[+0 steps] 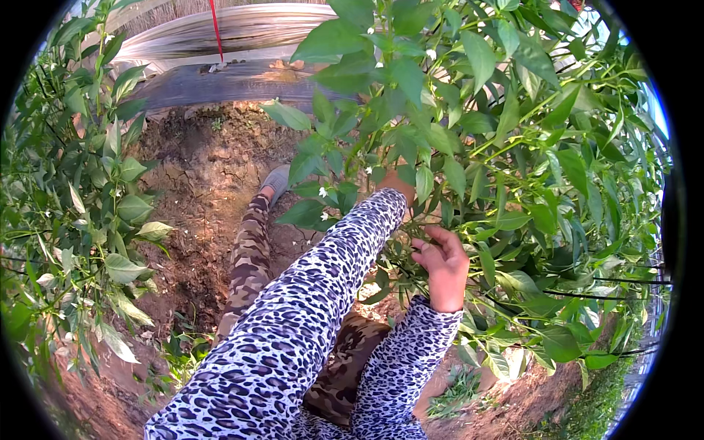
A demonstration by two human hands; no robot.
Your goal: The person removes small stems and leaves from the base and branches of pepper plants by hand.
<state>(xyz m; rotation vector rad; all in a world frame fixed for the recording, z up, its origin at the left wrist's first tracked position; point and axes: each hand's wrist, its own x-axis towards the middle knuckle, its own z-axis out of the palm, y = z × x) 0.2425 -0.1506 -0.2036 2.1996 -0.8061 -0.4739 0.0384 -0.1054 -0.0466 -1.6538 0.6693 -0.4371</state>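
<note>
A pepper plant (pixel 407 137) with broad green leaves and small white flowers stands before me. My left arm, in a leopard-print sleeve (pixel 308 280), reaches forward into it. Only the wrist and part of the back of my left hand (pixel 397 182) show; leaves cover the fingers, so what they hold is hidden. Lower and to the right, my right hand (pixel 444 267) is beside the plant's lower stems and leaves. Its fingers are loosely bent and apart, and I see nothing between them.
Another row of pepper plants (pixel 110 209) grows on the left, across a bare soil path (pixel 192 159). My legs in camouflage trousers (pixel 250 247) are below. Dark strings (pixel 583 297) run through the right-hand row. Plastic sheeting (pixel 247 33) and a red cord (pixel 216 30) are ahead.
</note>
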